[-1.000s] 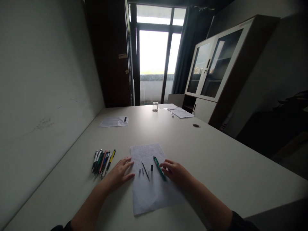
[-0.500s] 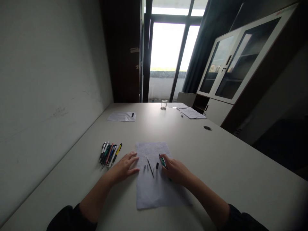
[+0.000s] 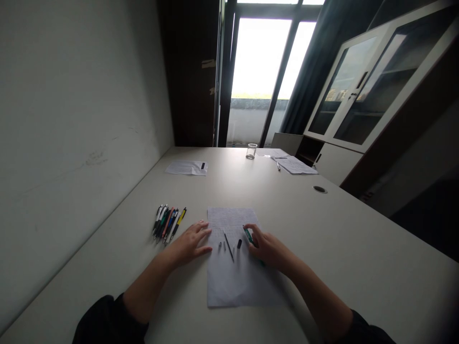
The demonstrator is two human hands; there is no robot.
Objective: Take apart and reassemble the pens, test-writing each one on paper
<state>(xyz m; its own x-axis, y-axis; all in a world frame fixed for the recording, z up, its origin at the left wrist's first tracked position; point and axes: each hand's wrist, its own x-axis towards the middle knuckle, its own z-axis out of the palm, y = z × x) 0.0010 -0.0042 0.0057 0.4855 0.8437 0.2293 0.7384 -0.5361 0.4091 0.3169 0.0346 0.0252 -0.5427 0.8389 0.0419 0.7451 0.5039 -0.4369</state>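
Green pen barrel (image 3: 248, 234), one, lies aslant on the right of your sheet of paper (image 3: 229, 286), partly hidden under your right hand (image 3: 267, 246), whose fingers curl over it, the index near its far end; whether they grip or merely rest on it, you cannot tell from this view. Your left hand (image 3: 191, 241), palm down, fingers loosely spread, holds nothing; its fingertips just overlap the sheet's left edge. Between the hands, laid on the paper: one thin dark refill (image 3: 228, 247), slanting; one short black sleeve (image 3: 239, 244), nearest the barrel; two tiny parts (image 3: 220, 244), left of the refill, too small to identify; one faint slender piece (image 3: 234, 249), between refill and sleeve, blurred. Near your left hand, off the sheet: one bundle of assorted pens (image 3: 168, 223). Farther along the worktop (image 3: 229, 188): one glass (image 3: 251, 151), upright; loose papers (image 3: 187, 167), left; stacked papers (image 3: 296, 166), right. Risks, by judgement: the sleeve, seemingly round, may roll if your right knuckles brush it; the tiny parts may scatter if your left fingertips drag the sheet; the barrel may swivel if you press one end alone, since it is probably smooth and light; the bundle may spread if your left wrist swings into it
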